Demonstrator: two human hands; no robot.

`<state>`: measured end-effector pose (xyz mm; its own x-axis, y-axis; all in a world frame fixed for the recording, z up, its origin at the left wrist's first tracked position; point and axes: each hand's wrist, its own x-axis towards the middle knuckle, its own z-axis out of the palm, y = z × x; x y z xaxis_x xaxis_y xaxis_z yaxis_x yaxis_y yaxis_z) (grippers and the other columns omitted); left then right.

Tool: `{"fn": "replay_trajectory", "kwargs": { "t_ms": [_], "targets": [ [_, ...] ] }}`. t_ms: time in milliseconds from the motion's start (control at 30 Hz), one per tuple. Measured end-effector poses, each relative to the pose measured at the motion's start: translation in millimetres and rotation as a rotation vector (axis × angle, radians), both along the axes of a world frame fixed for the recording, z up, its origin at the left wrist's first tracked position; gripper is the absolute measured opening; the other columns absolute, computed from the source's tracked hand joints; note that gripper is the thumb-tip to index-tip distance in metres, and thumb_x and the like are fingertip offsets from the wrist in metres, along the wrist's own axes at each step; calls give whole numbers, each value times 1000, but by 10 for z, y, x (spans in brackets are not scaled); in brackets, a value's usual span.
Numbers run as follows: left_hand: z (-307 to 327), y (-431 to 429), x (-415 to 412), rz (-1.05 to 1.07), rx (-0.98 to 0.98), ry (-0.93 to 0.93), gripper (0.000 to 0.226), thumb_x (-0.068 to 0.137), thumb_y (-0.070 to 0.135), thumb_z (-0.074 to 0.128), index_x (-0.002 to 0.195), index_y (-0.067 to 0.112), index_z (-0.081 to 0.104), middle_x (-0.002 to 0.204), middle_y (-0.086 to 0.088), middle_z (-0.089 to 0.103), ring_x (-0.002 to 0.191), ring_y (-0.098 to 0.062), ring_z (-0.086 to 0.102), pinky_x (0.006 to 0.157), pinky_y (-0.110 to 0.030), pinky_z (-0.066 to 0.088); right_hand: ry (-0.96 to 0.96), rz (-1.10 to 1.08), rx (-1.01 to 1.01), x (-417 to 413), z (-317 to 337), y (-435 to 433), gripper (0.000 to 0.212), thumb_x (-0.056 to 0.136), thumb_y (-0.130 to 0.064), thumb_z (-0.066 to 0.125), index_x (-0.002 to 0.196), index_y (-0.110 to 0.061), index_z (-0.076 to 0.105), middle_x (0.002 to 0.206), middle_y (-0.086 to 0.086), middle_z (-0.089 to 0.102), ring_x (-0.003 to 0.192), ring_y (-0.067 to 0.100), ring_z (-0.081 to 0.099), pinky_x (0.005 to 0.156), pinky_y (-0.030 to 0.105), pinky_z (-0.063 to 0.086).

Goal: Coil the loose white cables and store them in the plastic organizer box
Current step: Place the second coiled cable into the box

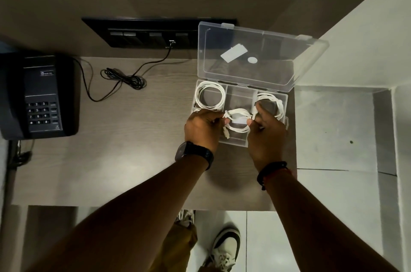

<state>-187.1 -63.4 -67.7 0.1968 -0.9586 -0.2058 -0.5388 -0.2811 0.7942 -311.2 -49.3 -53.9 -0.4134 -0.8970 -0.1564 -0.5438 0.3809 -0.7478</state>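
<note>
1. The small coiled white cable point(238, 120) sits over the front middle compartment of the clear plastic organizer box point(241, 98).
2. The left hand point(203, 126) curls its fingers round the coil's left edge. The right hand point(265, 131) pinches the right edge.
3. A larger white coil point(210, 98) lies in the back left compartment, and another white coil point(274, 101) in the right one.
4. The transparent hinged lid point(255, 55) stands open.
5. The box rests on a pale wooden desk point(111, 160); a black desk telephone point(37, 96) sits far left.
</note>
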Motion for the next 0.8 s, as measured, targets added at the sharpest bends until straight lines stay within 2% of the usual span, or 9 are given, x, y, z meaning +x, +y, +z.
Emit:
{"fn": "replay_trajectory", "kwargs": {
  "t_ms": [100, 200, 267, 333, 467, 567, 633, 700, 800],
  "targets": [
    [38, -8, 31, -80, -37, -141, 12, 74, 17, 75, 85, 21, 76, 79, -1, 76, 75, -18, 68, 68, -30, 55, 30, 10, -17, 36, -26, 53, 41, 86, 0, 61, 127, -7, 57, 97, 12, 74, 86, 19, 66, 82, 14, 43],
    [59, -13, 72, -182, -76, -220, 8, 74, 18, 75, 81, 17, 72, 77, -1, 73, 74, -22, 64, 66, -33, 54, 43, 56, -17, 52, -58, 101, 43, 88, -2, 59, 130, -7, 54, 103, 17, 72, 97, 27, 66, 93, 33, 51],
    [52, -16, 106, -256, -105, -279, 2, 73, 14, 75, 73, 13, 73, 78, -4, 73, 79, -26, 62, 68, -32, 51, 77, 95, -45, 55, -68, 136, 42, 88, -2, 57, 130, -6, 53, 107, 20, 70, 101, 32, 65, 92, 42, 51],
    [34, -13, 138, -324, -137, -337, 4, 71, 10, 75, 71, 13, 73, 79, -4, 74, 83, -29, 62, 70, -29, 46, 120, 125, -98, 68, -64, 169, 40, 87, 1, 57, 127, -2, 56, 114, 20, 68, 108, 34, 63, 94, 44, 51],
    [14, -2, 202, -402, -185, -368, 6, 70, 11, 76, 72, 17, 74, 81, -2, 72, 80, -30, 60, 65, -31, 47, 144, 162, -179, 94, -86, 199, 38, 84, 6, 58, 122, 2, 59, 119, 21, 65, 112, 37, 61, 90, 52, 52],
    [7, -38, 201, -370, -165, -327, 19, 69, 16, 79, 86, 13, 70, 90, -8, 69, 83, -31, 59, 65, -36, 50, 129, 163, -181, 89, -114, 193, 39, 84, 5, 59, 123, 2, 58, 119, 20, 65, 109, 34, 62, 87, 53, 53],
    [12, -54, 169, -396, -171, -308, 34, 68, 9, 79, 97, 11, 64, 94, -10, 68, 85, -31, 60, 67, -38, 52, 129, 177, -173, 79, -123, 190, 40, 84, 4, 60, 124, 1, 57, 117, 19, 66, 105, 33, 64, 85, 51, 55],
    [19, -55, 167, -489, -229, -307, 31, 69, 2, 77, 97, 9, 67, 92, -11, 70, 84, -32, 63, 69, -39, 55, 147, 194, -176, 66, -129, 187, 40, 84, 3, 60, 124, 1, 58, 112, 20, 68, 98, 33, 66, 81, 48, 56],
    [17, -70, 240, -569, -298, -354, 19, 72, 5, 76, 90, 10, 74, 85, -9, 73, 80, -33, 65, 69, -42, 56, 182, 211, -180, 51, -148, 194, 40, 82, 4, 63, 121, 2, 60, 107, 22, 69, 94, 36, 65, 80, 45, 56]
  ]
}}
